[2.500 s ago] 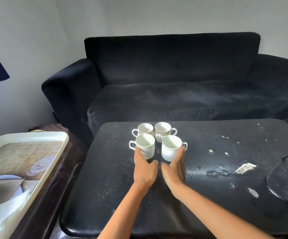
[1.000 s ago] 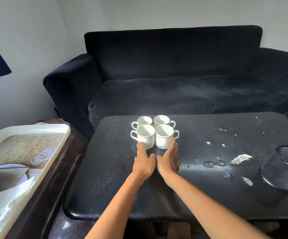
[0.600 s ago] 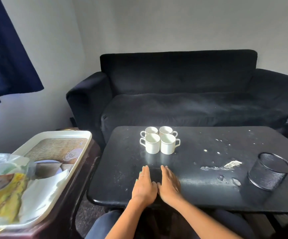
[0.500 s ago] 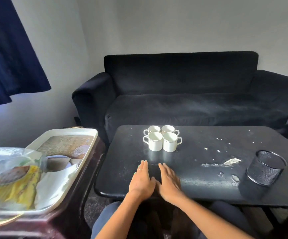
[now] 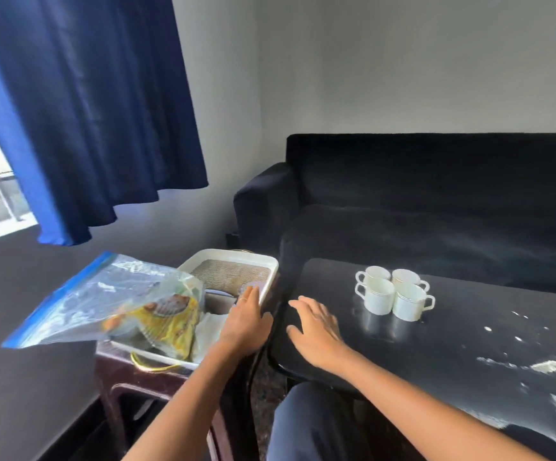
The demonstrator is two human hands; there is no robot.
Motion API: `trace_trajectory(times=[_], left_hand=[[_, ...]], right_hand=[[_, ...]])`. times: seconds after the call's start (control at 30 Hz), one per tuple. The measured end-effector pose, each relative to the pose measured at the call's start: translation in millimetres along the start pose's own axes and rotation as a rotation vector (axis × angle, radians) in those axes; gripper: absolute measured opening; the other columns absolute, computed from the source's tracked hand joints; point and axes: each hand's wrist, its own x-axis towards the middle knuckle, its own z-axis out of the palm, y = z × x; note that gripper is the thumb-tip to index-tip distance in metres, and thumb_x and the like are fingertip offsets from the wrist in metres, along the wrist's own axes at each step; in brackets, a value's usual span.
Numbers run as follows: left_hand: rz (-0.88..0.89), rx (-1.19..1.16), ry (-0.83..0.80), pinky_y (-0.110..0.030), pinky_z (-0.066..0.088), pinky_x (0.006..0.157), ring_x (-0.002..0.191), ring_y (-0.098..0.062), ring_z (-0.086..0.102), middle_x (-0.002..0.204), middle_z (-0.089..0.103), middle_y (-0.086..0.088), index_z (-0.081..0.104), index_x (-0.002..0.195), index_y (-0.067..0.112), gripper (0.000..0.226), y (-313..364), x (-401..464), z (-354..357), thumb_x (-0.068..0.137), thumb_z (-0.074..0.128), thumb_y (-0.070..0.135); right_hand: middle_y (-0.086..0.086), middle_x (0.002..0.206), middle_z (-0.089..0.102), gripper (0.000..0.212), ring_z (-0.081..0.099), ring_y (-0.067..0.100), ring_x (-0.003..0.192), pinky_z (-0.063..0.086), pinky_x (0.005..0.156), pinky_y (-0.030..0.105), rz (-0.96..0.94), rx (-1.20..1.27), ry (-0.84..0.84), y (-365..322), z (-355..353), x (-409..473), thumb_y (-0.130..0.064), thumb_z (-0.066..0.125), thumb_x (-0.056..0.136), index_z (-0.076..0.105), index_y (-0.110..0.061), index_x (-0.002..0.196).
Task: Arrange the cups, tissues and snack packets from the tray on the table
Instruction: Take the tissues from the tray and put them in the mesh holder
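Observation:
Several white cups point(image 5: 392, 292) stand tight together in a square on the black table point(image 5: 469, 344). The white tray point(image 5: 270, 271) rests on a dark side table point(image 5: 156, 380) to the left. In it lie a clear plastic bag with a blue strip holding yellow snack packets point(image 5: 130, 307) and white tissues point(image 5: 210, 327). My left hand point(image 5: 246, 322) hovers flat over the tray's right edge, fingers apart and holding nothing. My right hand point(image 5: 318, 331) is spread open over the table's left end, short of the cups.
A black sofa point(image 5: 436, 201) runs behind the table. A dark blue curtain point(image 5: 87, 111) hangs at the upper left beside a window. White crumbs and smears point(image 5: 549, 366) mark the table's right side. My knee point(image 5: 306, 424) sits below the table edge.
Both hands drew back from the cups after pushing them together. The view swung left, and my left hand moved across to the tray while my right hand stayed over the table's left end.

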Motion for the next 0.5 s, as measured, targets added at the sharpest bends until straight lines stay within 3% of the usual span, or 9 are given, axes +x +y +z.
trace_trajectory(times=[0.23, 0.33, 0.5], left_hand=[[-0.225, 0.202, -0.236, -0.035, 0.024, 0.114, 0.142, -0.031, 0.027, 0.153, 0.026, -0.020, 0.020, 0.145, -0.004, 0.053, -26.6, 7.9, -22.9, 0.099, 0.035, 0.017], [-0.249, 0.311, -0.290, -0.035, 0.025, 0.114, 0.143, -0.030, 0.027, 0.155, 0.026, -0.020, 0.021, 0.147, -0.002, 0.052, -30.9, 11.6, -28.8, 0.102, 0.029, 0.022], [-0.244, 0.318, -0.495, -0.042, 0.038, 0.107, 0.126, -0.036, 0.047, 0.139, 0.047, -0.023, 0.041, 0.135, -0.003, 0.041, -33.0, 18.5, -18.6, 0.098, 0.030, 0.010]], right_hand=[[0.003, 0.144, 0.038, 0.043, 0.032, 0.024, 0.134, 0.026, 0.107, 0.038, -0.133, 0.011, -0.051, -51.7, 28.2, 36.1, -0.029, 0.043, 0.093, 0.041, -0.018, 0.135], [0.006, 0.142, 0.041, 0.041, 0.034, 0.025, 0.133, 0.028, 0.106, 0.037, -0.121, 0.001, -0.086, -61.0, 32.5, 55.3, -0.025, 0.042, 0.092, 0.044, -0.015, 0.132], [0.007, 0.137, 0.044, 0.035, 0.039, 0.027, 0.129, 0.028, 0.099, 0.039, -0.080, -0.074, -0.191, -67.9, 39.2, 81.9, -0.030, 0.044, 0.092, 0.049, -0.014, 0.122]])
